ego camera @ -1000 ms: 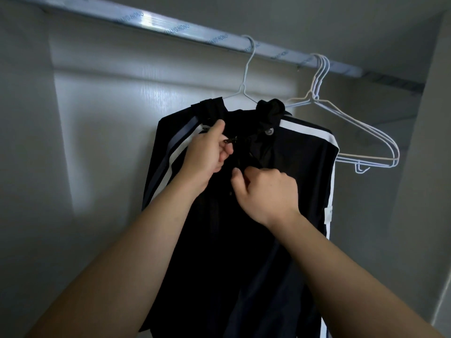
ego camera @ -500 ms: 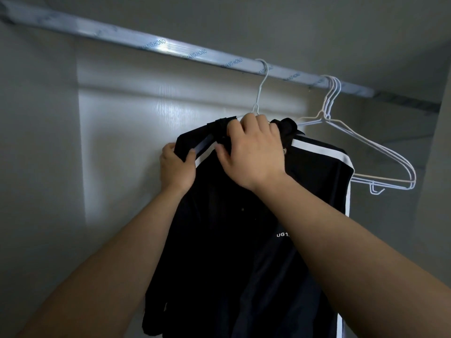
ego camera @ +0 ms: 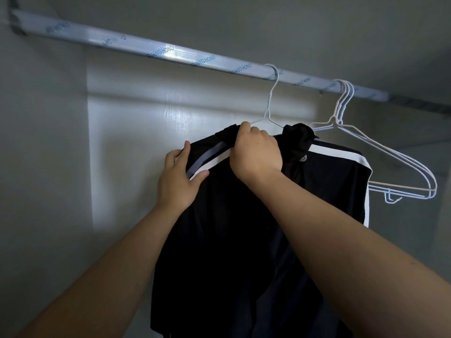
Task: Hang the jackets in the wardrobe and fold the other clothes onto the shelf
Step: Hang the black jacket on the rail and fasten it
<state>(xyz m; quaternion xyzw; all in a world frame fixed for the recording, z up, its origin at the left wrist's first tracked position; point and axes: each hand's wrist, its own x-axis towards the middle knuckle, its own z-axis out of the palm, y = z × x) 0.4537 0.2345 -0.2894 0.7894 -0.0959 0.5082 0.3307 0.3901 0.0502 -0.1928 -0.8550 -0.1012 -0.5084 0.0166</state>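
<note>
A black jacket (ego camera: 231, 228) with white and grey stripes on its shoulders hangs from a white wire hanger (ego camera: 269, 103) hooked over the wardrobe rail (ego camera: 170, 53). My left hand (ego camera: 179, 178) holds the jacket's left shoulder, thumb over the stripes and fingers behind the cloth. My right hand (ego camera: 256, 154) grips the fabric near the collar, just under the hanger's neck. The jacket's hood (ego camera: 299, 137) is bunched up to the right of that hand.
Several empty white wire hangers (ego camera: 390, 172) hang together on the rail to the right of the jacket. The wardrobe's pale back wall (ego camera: 146, 142) lies behind, its side wall (ego camera: 41, 167) at the left. The rail's right end meets a dark bracket (ego camera: 419, 104).
Both hands left the zip at the jacket's chest and rose to its left shoulder and collar. My left hand has since slid further over the striped shoulder.
</note>
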